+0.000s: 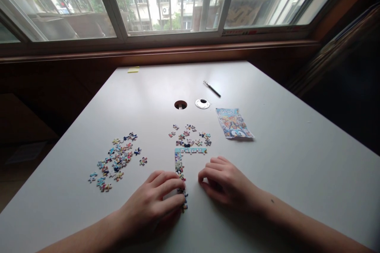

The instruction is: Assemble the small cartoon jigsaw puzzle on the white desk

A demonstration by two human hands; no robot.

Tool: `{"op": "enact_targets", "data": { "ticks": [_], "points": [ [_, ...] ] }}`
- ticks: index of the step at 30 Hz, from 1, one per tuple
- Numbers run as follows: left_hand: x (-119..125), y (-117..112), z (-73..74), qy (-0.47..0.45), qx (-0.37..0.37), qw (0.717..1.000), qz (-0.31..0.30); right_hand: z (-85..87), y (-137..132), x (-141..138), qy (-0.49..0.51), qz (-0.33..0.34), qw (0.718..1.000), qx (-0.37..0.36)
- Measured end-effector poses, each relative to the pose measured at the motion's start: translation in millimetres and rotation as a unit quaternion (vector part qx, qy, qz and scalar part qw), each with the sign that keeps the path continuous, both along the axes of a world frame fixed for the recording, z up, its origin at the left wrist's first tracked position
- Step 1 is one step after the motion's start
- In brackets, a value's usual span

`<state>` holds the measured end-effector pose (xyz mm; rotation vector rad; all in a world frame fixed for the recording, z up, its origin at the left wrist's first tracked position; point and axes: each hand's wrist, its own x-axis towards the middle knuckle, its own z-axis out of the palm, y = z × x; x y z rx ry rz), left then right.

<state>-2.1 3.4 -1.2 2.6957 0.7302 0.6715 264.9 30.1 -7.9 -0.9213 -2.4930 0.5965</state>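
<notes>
A partly joined jigsaw puzzle [178,162] lies on the white table as an upside-down L, with a light blue top strip and a colourful side strip running toward me. My left hand [160,195] is closed with its thumb and fingertips on the lower part of the side strip, partly covering it. To the right of the strip, my right hand [224,180] rests on the table with fingers curled inward, and no piece shows in it. Loose puzzle pieces [190,134] lie just above the top strip. A larger heap of puzzle pieces [118,160] spreads out left of my left hand.
A crumpled picture sheet [234,123] lies at the right, beyond my right hand. Farther back are a black pen [212,89], a silver round cover [202,104] and a cable hole [180,104]. A yellow sticky note [133,69] is near the far edge, below the window.
</notes>
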Motion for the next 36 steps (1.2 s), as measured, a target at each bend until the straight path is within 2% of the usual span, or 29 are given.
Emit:
{"op": "enact_targets", "data": {
  "ticks": [36],
  "points": [
    [-1.7, -0.7, -2.1, 0.012, 0.002, 1.0, -0.007, 1.6, 1.2, -0.5, -0.005, -0.003, 1.0, -0.014]
  ]
}}
